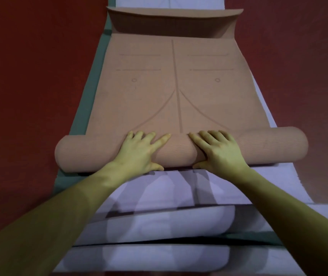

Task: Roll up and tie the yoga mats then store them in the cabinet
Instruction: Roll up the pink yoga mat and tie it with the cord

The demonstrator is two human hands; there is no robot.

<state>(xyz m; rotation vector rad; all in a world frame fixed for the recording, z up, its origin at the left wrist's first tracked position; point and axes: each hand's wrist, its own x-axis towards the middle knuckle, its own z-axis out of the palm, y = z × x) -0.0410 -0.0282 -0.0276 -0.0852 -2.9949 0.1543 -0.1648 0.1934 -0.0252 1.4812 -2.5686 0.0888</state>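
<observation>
the tan mat (179, 86) lies lengthwise on the floor, stretching away from the person, with its near end wound into a thick roll (179, 150) that runs across the view. the far end curls up off the surface into a raised lip. printed lines, a centre stripe and two small circles show on the flat part.

both hands rest on top of the roll, side by side near its middle. the left hand (141, 150) has its fingers spread and nearly straight over the curve, thumb down at the near edge of the roll. the right hand (217, 150) lies the same way, fingers fanned forward, thumb tucked low at the near side. neither hand curls round anything; they press flat on the roll.

under the tan mat lies a lilac mat (159, 192), showing near the person and along the right edge, and at the far end too. a grey-green mat (91, 96) peeks out along the left side, perhaps lowest in the stack, though the overlap is hard to read. the floor (29, 76) around them is dark red.
</observation>
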